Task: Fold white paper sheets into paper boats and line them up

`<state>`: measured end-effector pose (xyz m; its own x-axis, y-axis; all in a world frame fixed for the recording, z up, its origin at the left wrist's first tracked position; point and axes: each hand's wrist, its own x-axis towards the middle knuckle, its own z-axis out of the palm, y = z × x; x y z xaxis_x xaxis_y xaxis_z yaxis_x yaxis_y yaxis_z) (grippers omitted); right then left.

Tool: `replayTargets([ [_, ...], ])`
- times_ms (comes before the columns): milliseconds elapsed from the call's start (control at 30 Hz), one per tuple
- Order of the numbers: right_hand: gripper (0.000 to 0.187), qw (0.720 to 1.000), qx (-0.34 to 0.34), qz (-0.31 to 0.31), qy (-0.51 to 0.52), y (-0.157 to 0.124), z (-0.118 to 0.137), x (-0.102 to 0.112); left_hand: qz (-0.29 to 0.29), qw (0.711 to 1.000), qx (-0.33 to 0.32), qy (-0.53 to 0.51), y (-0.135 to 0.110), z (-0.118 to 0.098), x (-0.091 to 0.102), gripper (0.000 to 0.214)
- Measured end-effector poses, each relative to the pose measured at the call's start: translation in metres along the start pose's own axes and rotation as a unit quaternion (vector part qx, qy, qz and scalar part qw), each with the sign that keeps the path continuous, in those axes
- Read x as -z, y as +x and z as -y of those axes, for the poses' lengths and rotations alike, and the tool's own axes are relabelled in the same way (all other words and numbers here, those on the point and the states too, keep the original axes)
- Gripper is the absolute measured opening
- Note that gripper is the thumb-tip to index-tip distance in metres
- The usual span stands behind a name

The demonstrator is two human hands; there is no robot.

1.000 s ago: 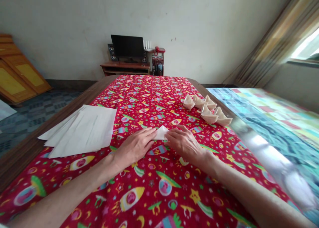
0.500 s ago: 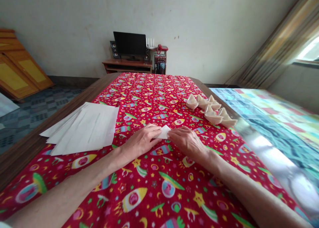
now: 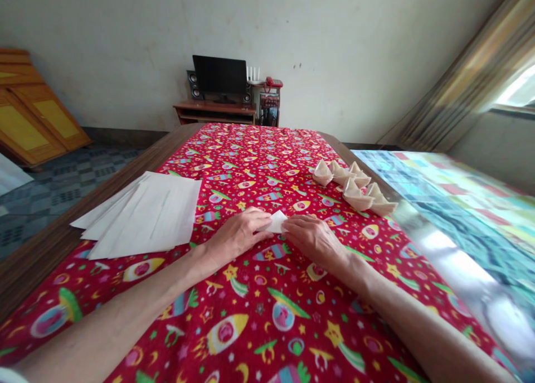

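Note:
A small folded piece of white paper (image 3: pixel 277 222) lies on the red patterned tablecloth (image 3: pixel 251 149), its pointed top facing away from me. My left hand (image 3: pixel 242 231) grips its left side, fingers closed together over the edge. On the right side, my right hand (image 3: pixel 314 238) presses its closed fingers onto the paper. Both hands hide the paper's outer corners. Off to the left is a fanned stack of white paper sheets (image 3: pixel 152 218). Several folded paper boats (image 3: pixel 355 194) stand in a cluster beyond my right hand, near the table's right edge.
Dark wood shows along the table's left edge (image 3: pixel 104 199). Against the far wall stand a black monitor (image 3: pixel 220 76) on a low brown desk (image 3: pixel 215 112) and a red telephone (image 3: pixel 270 83). A bed with a colourful cover (image 3: pixel 438 199) is to the right.
Both hands stay on the folded paper in nearly the same place. The whole view has shifted very slightly.

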<state>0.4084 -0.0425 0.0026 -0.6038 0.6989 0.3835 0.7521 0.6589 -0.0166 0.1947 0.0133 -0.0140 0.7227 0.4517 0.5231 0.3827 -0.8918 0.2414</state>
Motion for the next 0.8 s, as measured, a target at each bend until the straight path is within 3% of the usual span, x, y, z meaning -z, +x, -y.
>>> replayTargets([
  [267,0.028,1.0,-0.005,0.0,-0.001,-0.001,-0.005,-0.003,-0.02,1.0,0.006,0.005,0.001,-0.003,-0.002,0.021],
  [533,0.017,0.988,-0.028,0.04,-0.146,0.005,0.02,0.005,-0.006,0.999,0.022,0.026,0.001,-0.007,-0.002,0.023],
  [667,0.02,0.984,-0.048,-0.003,-0.17,0.003,0.014,0.003,-0.048,0.998,0.045,-0.002,0.005,-0.008,0.004,0.027],
  [800,0.024,0.976,-0.115,-0.1,-0.158,0.001,0.003,0.002,-0.133,0.978,0.154,-0.042,0.009,-0.019,0.009,0.057],
])
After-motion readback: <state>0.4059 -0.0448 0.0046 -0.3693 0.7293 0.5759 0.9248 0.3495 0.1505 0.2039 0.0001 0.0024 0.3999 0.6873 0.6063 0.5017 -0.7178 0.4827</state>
